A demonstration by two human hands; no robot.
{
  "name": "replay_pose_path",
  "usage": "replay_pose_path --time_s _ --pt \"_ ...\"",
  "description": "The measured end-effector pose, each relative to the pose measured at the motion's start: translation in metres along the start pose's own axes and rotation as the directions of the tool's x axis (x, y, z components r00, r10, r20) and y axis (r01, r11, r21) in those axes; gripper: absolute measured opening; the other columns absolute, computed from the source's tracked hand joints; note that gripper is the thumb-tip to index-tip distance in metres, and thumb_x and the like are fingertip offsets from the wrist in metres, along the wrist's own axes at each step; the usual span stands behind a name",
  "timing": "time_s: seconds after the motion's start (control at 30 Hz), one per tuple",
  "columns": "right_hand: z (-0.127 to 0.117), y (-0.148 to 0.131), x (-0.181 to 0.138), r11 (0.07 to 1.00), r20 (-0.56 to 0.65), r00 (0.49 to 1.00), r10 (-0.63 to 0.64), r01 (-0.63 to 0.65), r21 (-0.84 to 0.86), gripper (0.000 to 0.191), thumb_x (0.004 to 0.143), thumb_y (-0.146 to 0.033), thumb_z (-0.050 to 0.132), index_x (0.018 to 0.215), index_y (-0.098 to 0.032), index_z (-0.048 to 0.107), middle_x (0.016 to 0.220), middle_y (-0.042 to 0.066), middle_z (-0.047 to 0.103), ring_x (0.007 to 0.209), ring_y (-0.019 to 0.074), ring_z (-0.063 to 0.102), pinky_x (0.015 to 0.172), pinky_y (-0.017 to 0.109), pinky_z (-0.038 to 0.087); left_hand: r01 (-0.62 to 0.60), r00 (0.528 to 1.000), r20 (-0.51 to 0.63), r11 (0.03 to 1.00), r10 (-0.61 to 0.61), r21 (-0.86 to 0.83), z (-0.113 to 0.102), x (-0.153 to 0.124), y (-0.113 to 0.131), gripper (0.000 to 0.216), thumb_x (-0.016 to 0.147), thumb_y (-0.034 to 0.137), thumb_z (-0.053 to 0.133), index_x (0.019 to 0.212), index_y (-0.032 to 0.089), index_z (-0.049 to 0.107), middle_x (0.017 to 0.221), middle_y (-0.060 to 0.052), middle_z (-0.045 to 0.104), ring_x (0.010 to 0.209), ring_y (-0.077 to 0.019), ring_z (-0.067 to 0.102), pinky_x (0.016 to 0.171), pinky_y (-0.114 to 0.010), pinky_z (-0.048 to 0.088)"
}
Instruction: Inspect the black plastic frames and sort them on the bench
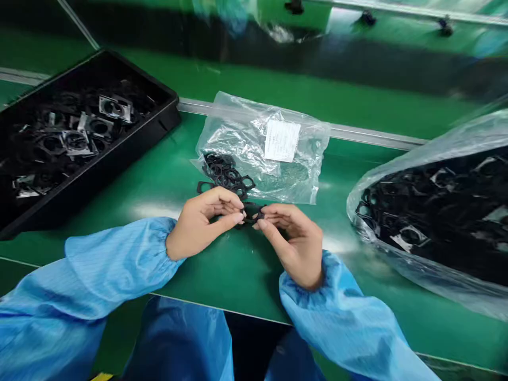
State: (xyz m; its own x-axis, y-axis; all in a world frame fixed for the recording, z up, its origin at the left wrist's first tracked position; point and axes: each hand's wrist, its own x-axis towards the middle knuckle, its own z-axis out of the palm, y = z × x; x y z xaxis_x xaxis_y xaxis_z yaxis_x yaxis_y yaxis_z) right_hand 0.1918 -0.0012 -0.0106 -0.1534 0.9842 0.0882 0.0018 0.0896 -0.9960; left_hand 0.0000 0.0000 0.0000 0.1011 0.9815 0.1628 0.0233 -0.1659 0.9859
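Head view: your left hand [202, 222] and right hand [296, 241] pinch a black ring [251, 219] between their fingertips, just nearer you than the clear bag [238, 124]. More rings [226, 174] lie at that bag's near-left corner; a black bin [119, 165] stands left of it.

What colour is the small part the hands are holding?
Black; the small part shows best in the head view.

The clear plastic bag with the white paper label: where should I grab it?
Probably pinch the right-hand edge of the clear plastic bag, coming in from the right. It lies flat and crinkled, so its thin edge may pinch up easily, and the small black ring-shaped parts are heaped at its near left corner, away from that side.
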Motion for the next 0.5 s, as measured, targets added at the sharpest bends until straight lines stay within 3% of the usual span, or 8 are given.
replay_pose_path --time_s 0.13,0.27,0.4,0.5 --pt "-0.0037 -0.0055 -0.0004 0.997 0.029 0.997 0.067 -0.068 0.041 0.028 0.089 -0.03 0.08 0.114 -0.023 0.068 0.085 0.001 0.074 0.076 0.0154 0.075 0.079 0.03 0.064 0.058 0.998 0.031 0.998 -0.059 0.005 -0.002 0.0001 0.0011 0.023 0.083 0.01 0.08 0.102 0.017 0.07 0.079 0.001 0.077 0.074 -0.0108 0.078 0.072 -0.015 0.062" --pt "-0.0032 -0.0062 -0.0003 0.995 0.035 0.996 0.082 -0.084 0.056 0.018 0.089 -0.033 0.08 0.103 -0.023 0.073 0.088 0.003 0.076 0.08 0.0174 0.076 0.084 0.034 0.065 0.069 0.994 0.078 0.997 -0.071 0.029 -0.0046 0.0007 0.0 0.012 0.088 0.016 0.077 0.099 0.016 0.074 0.086 -0.003 0.079 0.078 -0.013 0.078 0.072 -0.019 0.063" --pt "-0.0028 -0.0073 0.0 1.0 0.021 1.0 -0.019 0.018 0.004 0.005 0.089 -0.022 0.077 0.092 -0.023 0.074 0.095 0.004 0.076 0.088 0.0181 0.074 0.081 0.032 0.064 -0.016 0.997 0.074 0.991 0.006 0.136 -0.0077 0.0003 -0.0003 0.008 0.088 0.018 0.078 0.096 0.017 0.079 0.081 -0.001 0.074 0.07 -0.0099 0.071 0.066 -0.017 0.058" --pt "-0.0041 -0.0092 0.0012 0.982 0.028 0.988 -0.155 0.157 -0.105 0.011 0.088 -0.012 0.073 0.088 -0.023 0.075 0.099 0.006 0.076 0.092 0.019 0.073 0.085 0.033 0.062 0.038 0.992 0.118 0.998 -0.044 0.056 -0.008 -0.001 -0.0006 0.011 0.094 0.023 0.073 0.101 0.017 0.078 0.077 -0.001 0.075 0.067 -0.0107 0.074 0.067 -0.018 0.061"
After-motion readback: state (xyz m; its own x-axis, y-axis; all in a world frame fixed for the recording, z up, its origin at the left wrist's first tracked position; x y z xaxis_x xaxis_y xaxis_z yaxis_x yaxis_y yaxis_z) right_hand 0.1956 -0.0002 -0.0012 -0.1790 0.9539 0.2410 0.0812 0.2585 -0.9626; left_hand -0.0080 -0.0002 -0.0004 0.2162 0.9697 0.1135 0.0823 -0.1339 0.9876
